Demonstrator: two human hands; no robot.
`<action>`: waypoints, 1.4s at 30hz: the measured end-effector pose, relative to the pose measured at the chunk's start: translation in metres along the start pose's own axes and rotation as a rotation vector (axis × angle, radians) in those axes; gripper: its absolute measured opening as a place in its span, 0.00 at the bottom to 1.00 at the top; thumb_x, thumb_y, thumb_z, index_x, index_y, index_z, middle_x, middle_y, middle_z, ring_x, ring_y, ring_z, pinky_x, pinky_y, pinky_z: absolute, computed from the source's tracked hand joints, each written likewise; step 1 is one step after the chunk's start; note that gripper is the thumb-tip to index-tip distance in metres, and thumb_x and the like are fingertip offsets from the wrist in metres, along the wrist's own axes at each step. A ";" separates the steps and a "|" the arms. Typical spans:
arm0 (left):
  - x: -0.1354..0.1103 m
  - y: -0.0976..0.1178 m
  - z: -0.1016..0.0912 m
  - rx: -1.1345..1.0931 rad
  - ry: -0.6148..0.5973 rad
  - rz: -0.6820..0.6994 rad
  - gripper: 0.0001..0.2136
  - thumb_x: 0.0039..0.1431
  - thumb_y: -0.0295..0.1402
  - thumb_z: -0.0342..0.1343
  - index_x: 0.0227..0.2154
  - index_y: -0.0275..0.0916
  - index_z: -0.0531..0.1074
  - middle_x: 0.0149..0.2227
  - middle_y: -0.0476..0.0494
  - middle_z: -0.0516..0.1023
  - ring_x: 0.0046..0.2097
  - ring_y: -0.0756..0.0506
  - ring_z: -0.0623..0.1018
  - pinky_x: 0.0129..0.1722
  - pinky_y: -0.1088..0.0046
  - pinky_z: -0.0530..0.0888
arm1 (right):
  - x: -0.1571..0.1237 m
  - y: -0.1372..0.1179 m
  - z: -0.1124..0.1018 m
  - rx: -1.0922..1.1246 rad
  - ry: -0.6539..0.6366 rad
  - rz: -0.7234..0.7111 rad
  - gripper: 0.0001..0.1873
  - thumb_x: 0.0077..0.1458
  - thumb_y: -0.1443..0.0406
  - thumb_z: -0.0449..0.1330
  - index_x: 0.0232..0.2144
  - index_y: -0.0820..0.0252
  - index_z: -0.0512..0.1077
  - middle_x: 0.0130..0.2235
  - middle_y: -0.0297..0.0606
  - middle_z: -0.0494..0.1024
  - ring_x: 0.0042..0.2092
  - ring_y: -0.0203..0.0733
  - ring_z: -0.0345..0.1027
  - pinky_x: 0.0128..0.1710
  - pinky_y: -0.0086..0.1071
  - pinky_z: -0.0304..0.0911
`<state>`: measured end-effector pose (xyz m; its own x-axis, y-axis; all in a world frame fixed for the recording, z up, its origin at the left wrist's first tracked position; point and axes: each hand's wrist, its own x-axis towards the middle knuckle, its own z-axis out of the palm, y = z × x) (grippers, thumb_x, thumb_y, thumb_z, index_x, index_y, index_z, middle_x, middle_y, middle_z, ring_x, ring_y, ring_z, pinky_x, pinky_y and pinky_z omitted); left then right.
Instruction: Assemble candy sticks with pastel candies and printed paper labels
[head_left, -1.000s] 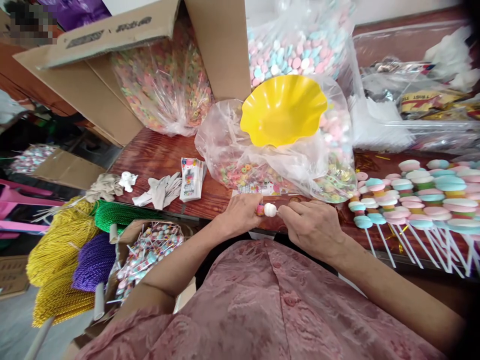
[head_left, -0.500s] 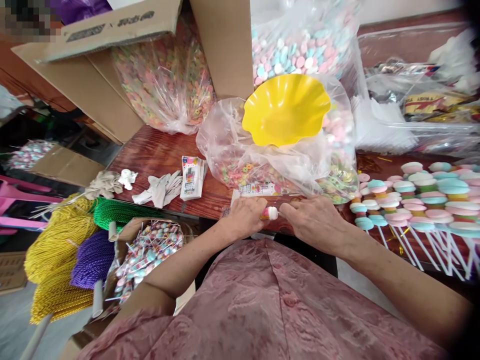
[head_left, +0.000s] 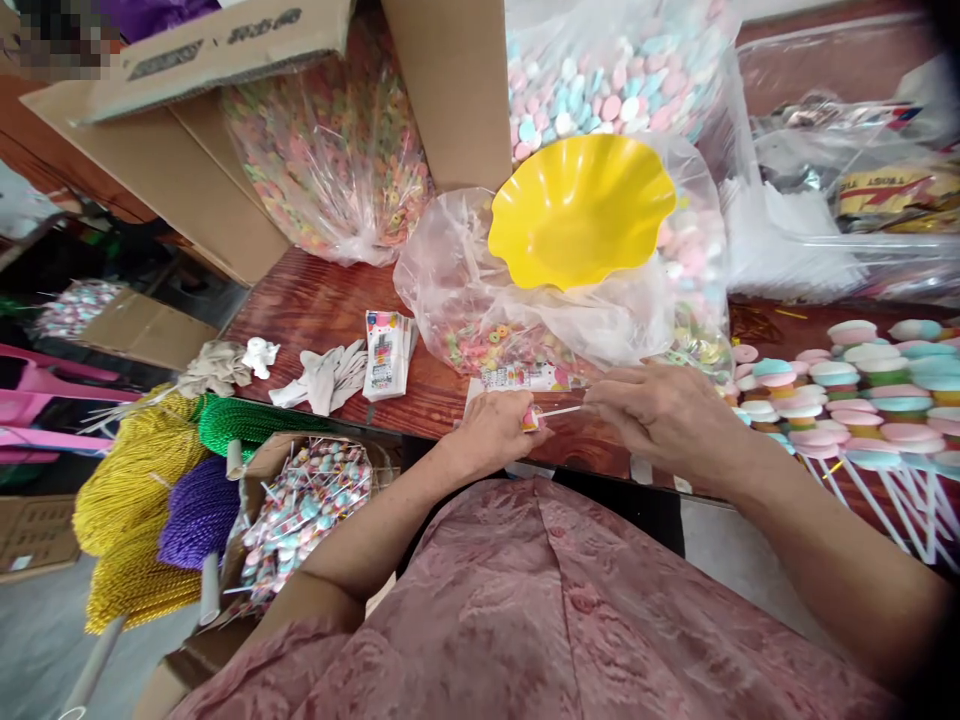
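Note:
My left hand [head_left: 493, 430] is closed around a marshmallow candy lollipop [head_left: 534, 418], and only its pink and yellow end peeks out beside the thumb. From that end a thin white stick [head_left: 561, 411] runs right to the fingertips of my right hand [head_left: 660, 415]. The right fingers are bent together at the stick's tip. Most of the candy is hidden in the left palm. Just beyond the left hand a printed wrapper [head_left: 517, 378] lies on the table. A stack of similar printed wrappers [head_left: 388, 355] lies farther left.
Behind the hands, a yellow wavy bowl [head_left: 581, 212] rests on clear bags of candy rings and marshmallows. Marshmallow lollipops [head_left: 874, 400] are piled at right. Pale gloves [head_left: 322, 378] lie left. A carton of lollipops [head_left: 259, 465] and bundles of gold cord [head_left: 135, 480] stand below left.
My right hand has drawn away to the right. The white round piece between the hands is out of sight, and a bare length of stick shows there. The camera view has shifted slightly.

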<state>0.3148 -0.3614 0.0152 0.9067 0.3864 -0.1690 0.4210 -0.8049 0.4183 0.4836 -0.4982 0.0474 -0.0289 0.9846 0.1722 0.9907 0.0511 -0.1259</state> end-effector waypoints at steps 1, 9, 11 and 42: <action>0.001 0.000 -0.001 -0.030 -0.002 0.017 0.12 0.58 0.42 0.56 0.33 0.37 0.73 0.33 0.43 0.79 0.36 0.43 0.77 0.37 0.69 0.69 | -0.002 0.003 0.001 0.007 0.023 -0.026 0.11 0.56 0.72 0.51 0.28 0.59 0.71 0.29 0.36 0.75 0.30 0.38 0.65 0.31 0.33 0.47; 0.011 0.009 0.013 -0.331 0.026 0.144 0.04 0.54 0.27 0.54 0.26 0.35 0.73 0.26 0.49 0.74 0.31 0.49 0.72 0.32 0.75 0.66 | 0.003 -0.022 0.035 0.038 0.074 -0.127 0.12 0.53 0.75 0.50 0.30 0.62 0.72 0.26 0.38 0.74 0.28 0.39 0.62 0.31 0.34 0.49; 0.011 0.009 0.011 -0.455 0.024 0.160 0.03 0.52 0.26 0.56 0.27 0.35 0.74 0.28 0.49 0.75 0.32 0.49 0.72 0.33 0.75 0.66 | 0.005 -0.019 0.039 0.067 0.082 -0.160 0.12 0.56 0.73 0.50 0.31 0.63 0.73 0.28 0.40 0.75 0.29 0.39 0.63 0.32 0.34 0.51; 0.008 0.025 0.034 -1.414 0.098 -0.069 0.22 0.57 0.56 0.55 0.31 0.38 0.69 0.24 0.52 0.68 0.24 0.54 0.67 0.25 0.78 0.68 | 0.004 -0.038 0.060 0.681 0.736 0.359 0.08 0.60 0.66 0.55 0.30 0.56 0.73 0.31 0.36 0.76 0.34 0.40 0.69 0.36 0.36 0.66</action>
<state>0.3333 -0.3934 -0.0064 0.8559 0.4817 -0.1880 0.0306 0.3158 0.9483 0.4379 -0.4865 -0.0061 0.5632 0.6290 0.5359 0.6358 0.0844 -0.7672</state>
